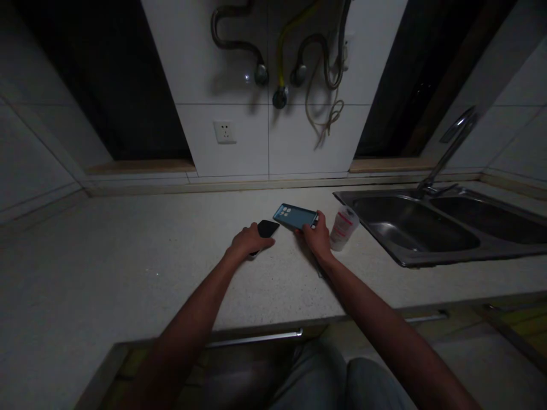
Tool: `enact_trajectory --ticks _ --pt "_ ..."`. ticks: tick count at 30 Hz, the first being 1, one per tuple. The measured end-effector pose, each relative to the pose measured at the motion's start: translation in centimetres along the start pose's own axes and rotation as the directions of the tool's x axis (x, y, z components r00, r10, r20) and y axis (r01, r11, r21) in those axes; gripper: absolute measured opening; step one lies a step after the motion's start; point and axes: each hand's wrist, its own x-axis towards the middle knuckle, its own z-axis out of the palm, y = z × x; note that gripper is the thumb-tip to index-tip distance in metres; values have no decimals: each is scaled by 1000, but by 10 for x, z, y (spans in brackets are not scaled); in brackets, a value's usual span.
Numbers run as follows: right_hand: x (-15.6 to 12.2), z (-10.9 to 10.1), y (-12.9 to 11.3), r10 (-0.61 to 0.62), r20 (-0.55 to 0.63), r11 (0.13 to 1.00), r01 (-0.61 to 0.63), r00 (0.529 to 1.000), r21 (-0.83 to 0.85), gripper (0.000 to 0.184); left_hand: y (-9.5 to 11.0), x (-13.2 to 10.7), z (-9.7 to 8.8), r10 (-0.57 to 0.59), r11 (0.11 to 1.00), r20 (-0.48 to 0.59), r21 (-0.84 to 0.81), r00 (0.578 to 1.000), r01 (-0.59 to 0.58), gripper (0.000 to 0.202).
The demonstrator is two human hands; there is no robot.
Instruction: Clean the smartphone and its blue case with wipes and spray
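My left hand [248, 240] is closed around a dark phone [267, 228], thumb along its near side, low over the countertop [179, 245]. In my right hand [317, 236] is a blue-teal phone case [296, 216], gripped at its right end. The case's inside faces me, with several camera holes at its left end. Phone and case lie close together, with a small gap between them. Just right of my right hand a clear plastic cup [344, 228] with red print stands on the counter. Under my right wrist part of a thin dark object shows; I cannot tell what it is.
A steel double sink [384, 242] with a faucet [448, 151] is set into the counter at the right. On the tiled wall are a power socket [224, 132], hoses [280, 51] and a looped cord [329, 119]. Drawer handles [256, 339] run below the counter's front edge.
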Motion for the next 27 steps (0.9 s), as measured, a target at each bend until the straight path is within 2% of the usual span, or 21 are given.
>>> enact_trajectory --ticks 5,7,11,13,17,21,24,27 --pt "3 2 5 -20 -27 999 19 999 -39 61 7 -6 0 -40 956 -40 289 998 50 57" --pt "3 1 5 -8 -20 999 7 1000 -46 56 8 -7 0 -38 951 -39 307 998 48 56" --pt "2 0 3 11 26 1000 -10 1000 -30 54 6 -6 1 -20 988 -24 154 1000 23 50" --pt "1 -1 2 17 45 1000 -16 999 -10 54 6 -7 1 -19 990 -33 138 999 24 52" --pt "1 0 1 19 48 1000 -20 999 5 48 8 -12 2 -23 943 -58 330 998 41 61" --pt "2 0 1 3 16 1000 -3 1000 -12 39 7 -13 4 10 909 -61 417 998 16 62" --pt "1 -1 1 -18 7 999 18 1000 -34 33 5 -14 5 74 828 -71 560 995 -22 62" --pt "0 -2 -1 -35 34 998 36 999 -51 29 5 -14 7 140 621 -75 783 987 -28 60"
